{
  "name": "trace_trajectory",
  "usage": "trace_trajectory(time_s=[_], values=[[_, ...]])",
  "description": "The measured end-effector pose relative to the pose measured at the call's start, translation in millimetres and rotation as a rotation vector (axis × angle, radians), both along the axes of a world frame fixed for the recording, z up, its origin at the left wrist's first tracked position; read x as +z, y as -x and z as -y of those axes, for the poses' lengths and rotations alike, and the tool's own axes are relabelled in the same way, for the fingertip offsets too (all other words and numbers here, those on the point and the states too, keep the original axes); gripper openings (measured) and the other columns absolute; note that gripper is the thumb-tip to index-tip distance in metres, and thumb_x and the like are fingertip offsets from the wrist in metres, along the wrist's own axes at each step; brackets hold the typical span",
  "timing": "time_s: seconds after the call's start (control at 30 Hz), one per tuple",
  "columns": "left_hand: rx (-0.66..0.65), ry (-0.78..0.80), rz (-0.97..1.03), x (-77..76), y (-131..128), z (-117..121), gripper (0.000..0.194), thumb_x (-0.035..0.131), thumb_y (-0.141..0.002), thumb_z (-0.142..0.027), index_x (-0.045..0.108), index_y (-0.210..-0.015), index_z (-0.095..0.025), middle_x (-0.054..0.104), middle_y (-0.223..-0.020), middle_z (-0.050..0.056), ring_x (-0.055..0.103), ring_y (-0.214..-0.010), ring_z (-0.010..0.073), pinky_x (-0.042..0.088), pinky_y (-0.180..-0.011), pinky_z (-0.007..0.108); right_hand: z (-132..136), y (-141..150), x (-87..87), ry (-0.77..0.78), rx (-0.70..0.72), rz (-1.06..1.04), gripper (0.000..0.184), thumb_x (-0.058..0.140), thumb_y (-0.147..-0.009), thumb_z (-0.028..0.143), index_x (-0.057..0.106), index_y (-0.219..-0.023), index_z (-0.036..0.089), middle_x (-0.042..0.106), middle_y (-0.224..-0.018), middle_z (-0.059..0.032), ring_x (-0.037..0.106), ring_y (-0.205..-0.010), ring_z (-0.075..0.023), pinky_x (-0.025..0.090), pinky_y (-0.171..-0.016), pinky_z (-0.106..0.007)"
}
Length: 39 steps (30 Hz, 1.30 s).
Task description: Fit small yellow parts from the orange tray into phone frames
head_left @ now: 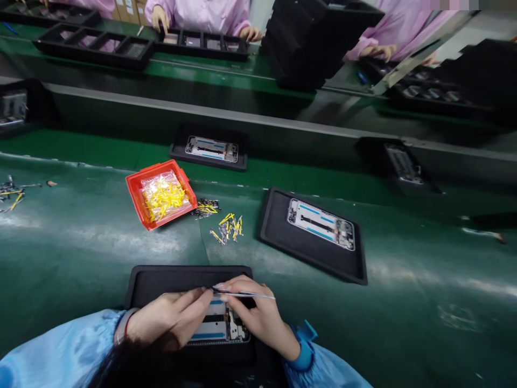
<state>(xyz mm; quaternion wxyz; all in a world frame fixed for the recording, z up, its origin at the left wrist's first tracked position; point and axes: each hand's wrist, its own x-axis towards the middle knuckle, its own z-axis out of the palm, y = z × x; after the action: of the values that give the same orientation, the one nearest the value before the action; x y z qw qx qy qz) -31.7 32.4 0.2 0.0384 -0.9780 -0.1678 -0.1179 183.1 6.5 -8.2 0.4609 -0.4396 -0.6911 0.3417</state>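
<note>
A black tray (161, 280) lies at the near edge of the green mat, with a phone frame (220, 326) in it, mostly covered by my hands. My right hand (258, 315) is closed on thin metal tweezers (250, 294) held level over the frame. My left hand (169, 318) pinches at the tweezers' tip, fingers together; what sits between them is too small to make out. A red bin (135, 188) of yellow-tagged small parts stands beyond, with loose parts (228, 226) beside it.
A second black tray (283, 237) holding a phone frame (321, 222) lies to the right. More trays (210, 161) ride the conveyor behind. Across it, people in pink coats work over black compartment trays (92, 46). A tall stack of black trays (315, 37) stands there.
</note>
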Motion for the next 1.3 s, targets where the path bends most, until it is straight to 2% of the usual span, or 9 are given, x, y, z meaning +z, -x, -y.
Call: trace_trajectory(time_s=[0.07, 0.23, 0.4, 0.57, 0.77, 1.03, 1.3], values=[[0.013, 0.001, 0.013, 3.2, -2, -1, 0.032, 0.038, -0.09, -0.003, 0.066, -0.104, -0.014, 0.07, -0.096, 0.002, 0.064, -0.088, 0.0125, 0.051, -0.081, 0.018, 0, 0, 0.1, 0.004, 0.001, -0.01, 0.008, 0.059, -0.093, 0.024, 0.06, -0.101, 0.025, 0.074, -0.088, -0.0044, 0.07, -0.078, -0.017, 0.056, -0.064, -0.024], [0.028, 0.097, 0.003, 7.1, -2, -8, 0.028, 0.04, -0.092, -0.007, 0.065, -0.101, -0.015, 0.069, -0.096, 0.0, 0.062, -0.068, 0.0084, 0.048, -0.061, 0.015, 0, -1, -0.1, 0.031, -0.002, -0.047, 0.01, 0.059, -0.092, 0.021, 0.058, -0.102, 0.024, 0.073, -0.087, -0.0052, 0.07, -0.079, -0.0184, 0.057, -0.066, -0.026], [0.034, 0.076, -0.036, 5.4, -2, -9, 0.026, 0.042, -0.092, -0.009, 0.063, -0.106, -0.017, 0.067, -0.099, -0.001, 0.058, -0.063, 0.0072, 0.045, -0.054, 0.017, 0, -1, -0.4, 0.031, -0.011, -0.05, 0.009, 0.058, -0.093, 0.021, 0.057, -0.101, 0.023, 0.072, -0.086, -0.0052, 0.07, -0.077, -0.019, 0.057, -0.064, -0.027], [0.022, 0.011, -0.029, 4.2, -6, -5, 0.026, 0.041, -0.091, -0.006, 0.062, -0.102, -0.016, 0.065, -0.098, 0.001, 0.056, -0.064, 0.0085, 0.044, -0.055, 0.019, 3, 0, 0.4, 0.034, -0.055, -0.06, 0.007, 0.056, -0.093, 0.02, 0.055, -0.1, 0.023, 0.07, -0.084, -0.0049, 0.07, -0.076, -0.0195, 0.057, -0.064, -0.028], [0.016, 0.034, -0.013, 5.5, -7, -7, 0.025, 0.041, -0.089, -0.005, 0.062, -0.098, -0.014, 0.064, -0.098, 0.004, 0.055, -0.063, 0.0105, 0.041, -0.054, 0.02, 11, 0, -1.8, 0.047, -0.143, -0.183, 0.012, 0.053, -0.094, 0.019, 0.048, -0.104, 0.024, 0.066, -0.087, -0.0062, 0.069, -0.083, -0.0226, 0.059, -0.071, -0.036], [0.065, 0.065, 0.082, 6.5, -10, -9, 0.034, 0.03, -0.089, 0.0, 0.06, -0.092, -0.015, 0.065, -0.092, 0.001, 0.054, -0.058, 0.0091, 0.039, -0.049, 0.021, 12, 1, -6.4, 0.024, -0.07, -0.15, 0.027, 0.056, -0.088, 0.007, 0.047, -0.107, 0.025, 0.067, -0.09, -0.0054, 0.069, -0.087, -0.0227, 0.058, -0.076, -0.037], [0.06, 0.076, -0.024, 6.1, -8, -8, 0.029, 0.036, -0.089, -0.003, 0.061, -0.096, -0.017, 0.064, -0.096, 0.001, 0.053, -0.059, 0.0089, 0.038, -0.046, 0.021, 8, 0, -1.3, -0.07, 0.029, -0.063, 0.029, 0.055, -0.087, 0.004, 0.052, -0.106, 0.025, 0.07, -0.089, -0.0052, 0.07, -0.088, -0.0207, 0.058, -0.077, -0.032]])
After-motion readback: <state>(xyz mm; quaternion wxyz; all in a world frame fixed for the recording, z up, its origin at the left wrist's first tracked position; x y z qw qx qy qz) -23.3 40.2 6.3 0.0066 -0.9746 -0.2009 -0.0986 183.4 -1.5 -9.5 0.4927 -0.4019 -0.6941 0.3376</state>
